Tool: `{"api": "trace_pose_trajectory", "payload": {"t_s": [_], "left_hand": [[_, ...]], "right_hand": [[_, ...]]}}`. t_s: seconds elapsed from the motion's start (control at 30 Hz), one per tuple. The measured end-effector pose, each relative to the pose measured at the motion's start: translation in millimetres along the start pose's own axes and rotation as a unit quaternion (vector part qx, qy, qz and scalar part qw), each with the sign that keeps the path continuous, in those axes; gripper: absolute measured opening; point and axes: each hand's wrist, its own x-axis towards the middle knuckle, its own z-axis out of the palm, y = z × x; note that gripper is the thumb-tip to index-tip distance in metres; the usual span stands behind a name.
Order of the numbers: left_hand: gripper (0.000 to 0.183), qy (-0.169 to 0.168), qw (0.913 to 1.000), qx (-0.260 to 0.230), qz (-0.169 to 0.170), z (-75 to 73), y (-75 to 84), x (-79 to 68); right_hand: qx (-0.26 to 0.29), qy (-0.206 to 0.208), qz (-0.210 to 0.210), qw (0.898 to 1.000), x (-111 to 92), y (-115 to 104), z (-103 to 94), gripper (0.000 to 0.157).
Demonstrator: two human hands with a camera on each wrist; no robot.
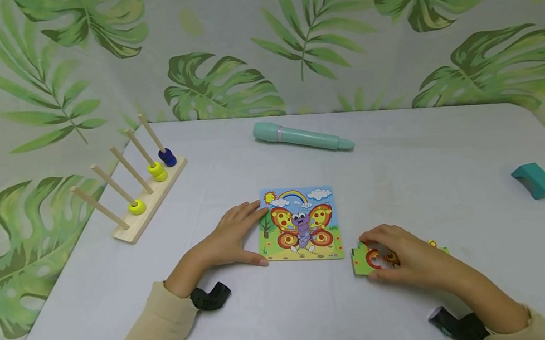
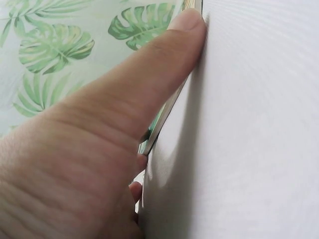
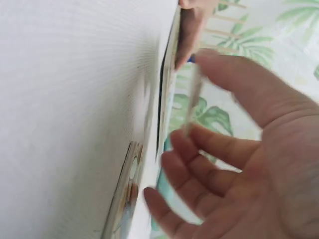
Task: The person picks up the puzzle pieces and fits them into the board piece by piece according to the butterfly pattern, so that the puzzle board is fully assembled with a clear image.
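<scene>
A square butterfly jigsaw puzzle (image 1: 301,224) lies flat in the middle of the table. My left hand (image 1: 233,236) rests at its left side with fingers spread, the thumb by the lower left corner; in the left wrist view the thumb (image 2: 149,64) lies along the board's edge. To the right of the board, my right hand (image 1: 403,256) pinches a green puzzle piece (image 1: 360,262) with a red arc. The right wrist view shows this thin piece (image 3: 194,102) edge-on between thumb and fingertips, raised off the table. Another flat puzzle part (image 3: 122,194) lies beneath that hand, mostly hidden.
At the back left stands a wooden peg rack (image 1: 150,201) with yellow and dark blue beads. A teal pen-shaped stick (image 1: 304,136) lies behind the puzzle. Far right is a teal arch block (image 1: 537,180). The white table meets a leaf-patterned cloth (image 1: 222,86) at the back.
</scene>
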Motion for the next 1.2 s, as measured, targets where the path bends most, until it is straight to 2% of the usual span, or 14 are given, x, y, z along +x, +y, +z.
{"api": "trace_pose_trajectory", "payload": {"t_s": [0.17,0.33,0.57,0.67,0.87,1.07,1.2], "left_hand": [[0.105,0.006,1.0000,-0.002,0.006,-0.1,-0.2,-0.1],[0.105,0.008,0.9999,-0.007,0.006,-0.5,0.2,-0.5],[0.104,0.007,0.9999,-0.011,0.007,-1.8,1.2,-0.8],[0.104,0.007,0.9999,-0.012,0.009,-1.5,0.1,-0.5],[0.103,0.007,0.9999,-0.009,0.010,-1.0,-1.1,0.3],[0.103,0.014,0.9997,-0.011,0.016,0.4,-1.5,0.6],[0.103,0.023,0.9995,-0.014,0.016,1.2,-1.8,-1.1]], "right_hand": [[0.017,0.022,-0.033,0.999,10,-20,-5.5,0.053],[0.023,0.062,-0.062,0.996,32,-44,-3.2,0.059],[0.077,0.081,-0.049,0.993,71,-68,13.6,0.061],[0.092,0.070,-0.032,0.993,85,-70,24.2,0.061],[0.070,0.051,-0.028,0.996,103,-62,46.0,0.061],[0.017,0.045,-0.028,0.998,112,-57,60.1,0.057],[0.021,0.049,-0.029,0.998,113,-57,63.1,0.057]]}}
